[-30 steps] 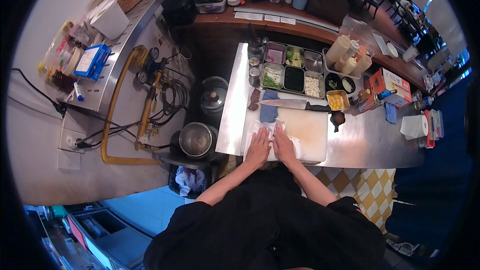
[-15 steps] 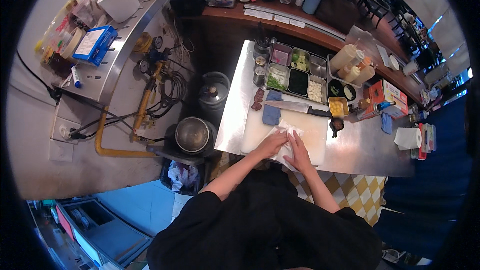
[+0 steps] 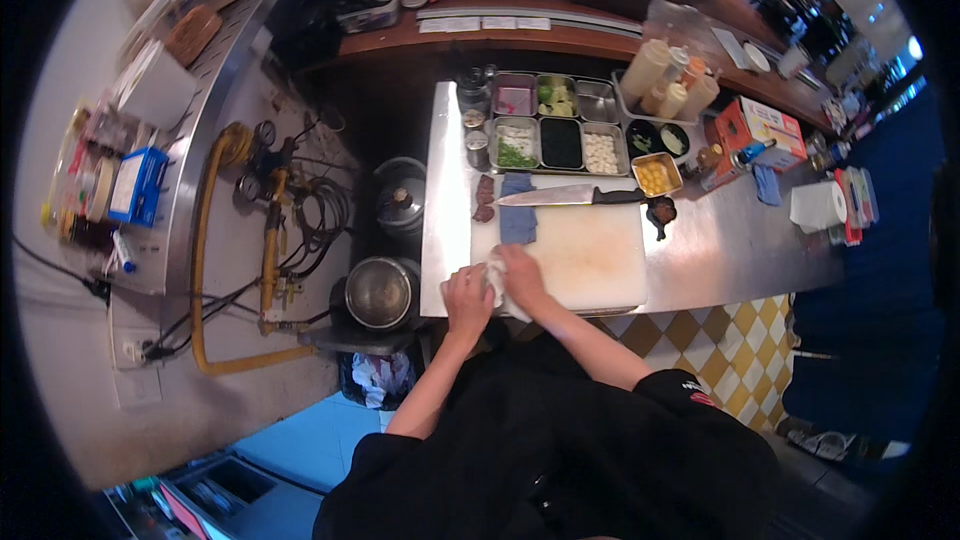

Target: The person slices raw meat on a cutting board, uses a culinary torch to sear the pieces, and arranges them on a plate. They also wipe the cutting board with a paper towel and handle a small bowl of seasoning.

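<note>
At the left front corner of the white cutting board [image 3: 592, 265], my left hand [image 3: 467, 302] and my right hand [image 3: 523, 278] are closed on a crumpled white paper towel [image 3: 495, 280]. The fingers hide part of it, and a loose end hangs near the board's front edge. Farther back on the board is a folded blue cloth [image 3: 518, 225]. Across the cloth lies a kitchen knife [image 3: 548, 196], blade to the left and black handle to the right. Left of the cloth sit several dark red pieces of meat [image 3: 484, 198].
Behind the board stands a set of metal ingredient pans [image 3: 516, 142], with squeeze bottles [image 3: 648, 70] to their right. A pan of yellow pieces [image 3: 656, 176] is beside the knife handle. Left of the counter stand a metal pot [image 3: 382, 292] and a gas cylinder [image 3: 402, 198].
Both hands have moved left with the paper towel, from the board's front middle to its left front corner. The towel is bunched smaller. The camera view has shifted.
</note>
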The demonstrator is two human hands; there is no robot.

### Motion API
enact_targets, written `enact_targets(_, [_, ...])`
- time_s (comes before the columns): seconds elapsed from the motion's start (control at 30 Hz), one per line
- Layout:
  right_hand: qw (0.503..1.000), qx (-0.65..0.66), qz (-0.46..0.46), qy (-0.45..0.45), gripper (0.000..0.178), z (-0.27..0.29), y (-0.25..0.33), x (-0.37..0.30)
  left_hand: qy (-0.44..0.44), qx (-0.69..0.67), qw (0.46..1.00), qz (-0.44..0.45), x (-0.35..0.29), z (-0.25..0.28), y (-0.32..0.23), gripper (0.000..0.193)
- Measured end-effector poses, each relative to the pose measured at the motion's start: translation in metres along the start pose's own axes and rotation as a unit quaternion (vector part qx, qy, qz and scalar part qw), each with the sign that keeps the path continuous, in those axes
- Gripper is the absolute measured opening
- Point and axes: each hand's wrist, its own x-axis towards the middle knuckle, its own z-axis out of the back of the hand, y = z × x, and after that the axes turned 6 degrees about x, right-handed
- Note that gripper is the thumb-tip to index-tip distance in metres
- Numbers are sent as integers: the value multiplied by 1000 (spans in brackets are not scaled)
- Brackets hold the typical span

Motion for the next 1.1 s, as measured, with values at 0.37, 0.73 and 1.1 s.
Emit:
enact_targets(0.37, [977, -81, 181, 76, 51, 5, 14, -29, -18, 21, 999, 37, -32, 9, 16, 25])
enact_targets(0.73, [964, -250, -24, -84, 46, 196, -163, -57, 16, 6, 1000, 25, -33, 16, 20, 20])
enact_targets(1.1, [993, -83, -56, -57, 55, 33, -66, -50, 23, -42, 998, 47, -44, 12, 16, 21])
